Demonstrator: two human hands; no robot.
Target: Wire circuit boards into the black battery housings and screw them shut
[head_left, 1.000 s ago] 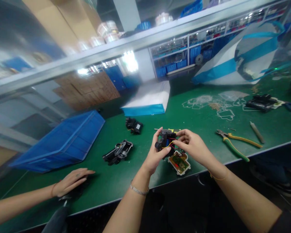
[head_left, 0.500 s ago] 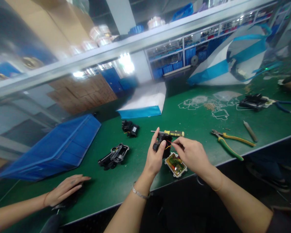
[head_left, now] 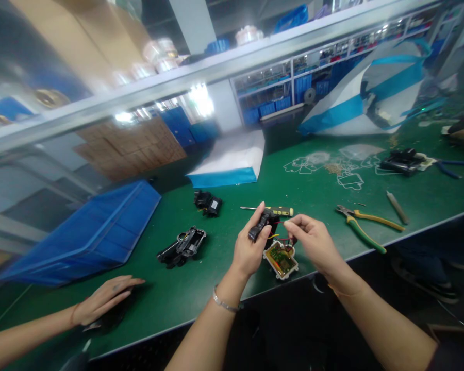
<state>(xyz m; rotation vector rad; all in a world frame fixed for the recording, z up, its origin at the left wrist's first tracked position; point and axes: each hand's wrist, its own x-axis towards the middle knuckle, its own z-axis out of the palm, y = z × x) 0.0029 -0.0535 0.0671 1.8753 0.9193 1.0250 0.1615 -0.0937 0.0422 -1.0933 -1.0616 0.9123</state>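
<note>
My left hand (head_left: pixel 248 251) is closed around a black plastic housing (head_left: pixel 260 226), thumb and fingers on its sides. Thin red and yellow wires (head_left: pixel 275 236) come out of the housing. To its right, my right hand (head_left: pixel 310 238) is closed in a pinch on a red wire. Just below both hands, a circuit board in a pale frame (head_left: pixel 281 259) lies near the table edge, with dark and red leads at its top. Behind the housing lies a screwdriver (head_left: pixel 281 211) with a yellow and black handle, partly covered by my left hand.
Black plastic assemblies (head_left: pixel 185 246) lie left of my hands. Pliers (head_left: pixel 361 224) and a pale stick-like tool (head_left: pixel 396 207) are on the right. A blue bin (head_left: pixel 88 234) stands left; a co-worker's hand (head_left: pixel 106 301) rests below it. White gaskets (head_left: pixel 350 180) lie farther back.
My right hand has moved slightly right, away from the housing, with the red wire drawn out. My left hand has tilted the housing, and more of the leads by the circuit board show.
</note>
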